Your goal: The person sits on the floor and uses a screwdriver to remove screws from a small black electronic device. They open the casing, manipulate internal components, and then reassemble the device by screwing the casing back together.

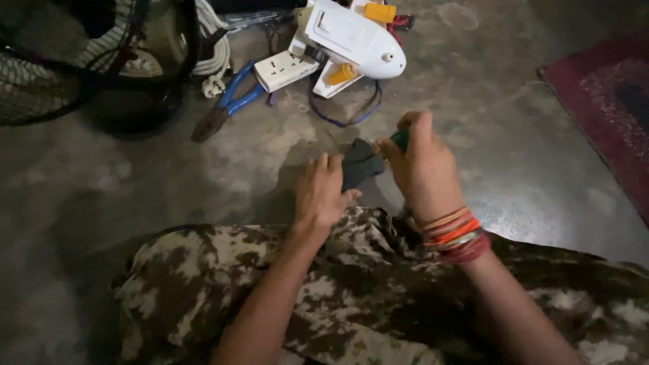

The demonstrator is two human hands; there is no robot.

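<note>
Head view, we look down | our right hand (422,169) fingers clamped on dark green tool (400,140) | left hand (323,192) fingers curled round dark part (359,164), held betw. both hands above knee, over concrete floor (169,176) | tool just right of part, touching; blue pliers (226,103) well apart.

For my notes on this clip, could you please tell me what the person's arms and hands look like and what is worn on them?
Both forearms are bare, with no sleeves or gloves. The right hand has a stack of bangles at the wrist, in orange, red and a metal tone. The left hand and its wrist show no jewellery.
</note>
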